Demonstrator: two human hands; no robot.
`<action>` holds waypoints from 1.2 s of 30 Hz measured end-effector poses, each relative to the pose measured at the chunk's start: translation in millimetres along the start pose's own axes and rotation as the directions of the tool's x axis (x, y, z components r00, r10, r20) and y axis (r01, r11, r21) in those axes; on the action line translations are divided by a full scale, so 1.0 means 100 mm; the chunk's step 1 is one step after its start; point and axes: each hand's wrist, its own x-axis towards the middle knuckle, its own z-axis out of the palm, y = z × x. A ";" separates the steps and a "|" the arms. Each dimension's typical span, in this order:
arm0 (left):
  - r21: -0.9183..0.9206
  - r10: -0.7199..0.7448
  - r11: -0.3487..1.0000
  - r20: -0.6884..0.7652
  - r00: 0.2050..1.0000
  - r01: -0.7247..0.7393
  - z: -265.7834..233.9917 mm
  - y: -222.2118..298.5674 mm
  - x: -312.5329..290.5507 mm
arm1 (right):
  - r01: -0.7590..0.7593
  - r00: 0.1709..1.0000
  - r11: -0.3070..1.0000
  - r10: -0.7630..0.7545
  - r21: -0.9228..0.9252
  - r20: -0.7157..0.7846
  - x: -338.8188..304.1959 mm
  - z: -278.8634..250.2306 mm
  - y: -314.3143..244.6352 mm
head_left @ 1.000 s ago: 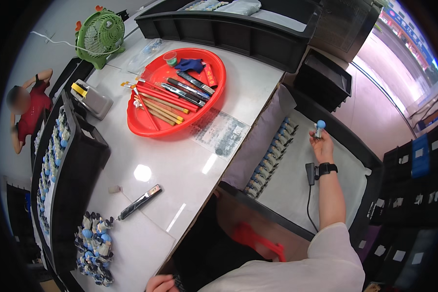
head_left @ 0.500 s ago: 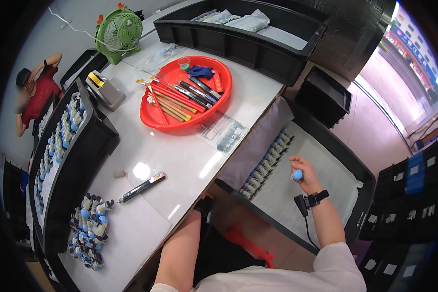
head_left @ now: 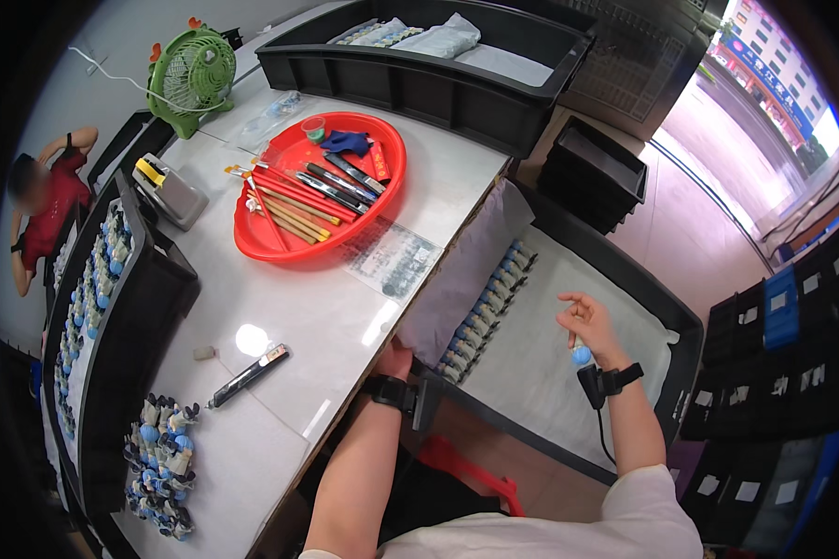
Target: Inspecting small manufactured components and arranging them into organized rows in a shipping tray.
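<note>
A small figurine with a round blue head (head_left: 581,355) is held in my right hand (head_left: 591,326), its head pointing down toward the wrist. This hand is over the black tray (head_left: 677,387) at the right, above its pale lining sheet. Along the tray's left side lies a row of similar figurines (head_left: 483,312). My left hand (head_left: 396,360) is at the table's edge, beside the near end of a lavender-grey sheet (head_left: 466,270); its fingers are mostly hidden, so whether it grips the sheet cannot be seen.
On the white table are a pile of figurines (head_left: 161,466), a dark pen-like tool (head_left: 249,376) and a red tray (head_left: 252,250) of brushes and pens. A green fan (head_left: 192,79) and black crates (head_left: 410,88) stand farther back. Another person (head_left: 51,210) sits at the far left.
My left hand has come up from below the table's edge to the lavender-grey sheet. My right hand has turned, swinging the figurine's head down toward the wrist. The whole view has shifted slightly.
</note>
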 end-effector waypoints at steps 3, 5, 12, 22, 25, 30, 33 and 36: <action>0.556 -0.101 0.827 0.003 0.995 0.082 0.21 -0.18 -0.13 | 0.022 0.999 0.995 -0.025 -0.092 -0.035 0.12 -0.03 -0.26; 0.826 -0.170 0.563 0.140 0.975 -0.020 0.31 -0.31 -0.28 | 0.064 0.998 0.982 -0.062 -0.176 0.018 0.20 -0.05 -0.49; 0.466 -0.450 -0.315 0.693 0.562 -0.827 0.24 -0.70 -0.77 | 0.171 0.985 0.751 -0.131 -0.638 0.110 0.45 0.09 -1.31; 0.844 -0.756 -0.160 0.229 0.613 -0.512 0.45 -0.74 -1.10 | 0.162 0.983 0.571 -0.163 -0.805 0.082 0.76 0.33 -1.40; 0.734 -0.171 0.624 0.465 0.869 -0.270 0.64 -0.63 -1.00 | 0.105 0.983 0.727 -0.177 -0.679 -0.037 0.85 0.03 -1.05; 0.304 -0.090 0.951 0.122 0.988 0.049 0.57 -0.21 -0.61 | -0.151 0.916 0.738 -0.145 -0.658 -0.373 1.03 -0.50 -0.14; 0.081 -0.049 0.995 -0.020 0.999 0.051 0.32 -0.04 -0.37 | -0.179 0.918 0.678 -0.144 -0.713 -0.368 1.11 -0.54 0.37; 0.106 -0.011 0.994 -0.031 0.999 0.014 0.08 0.09 -0.20 | -0.171 0.936 0.679 -0.115 -0.714 -0.333 1.33 -0.39 0.66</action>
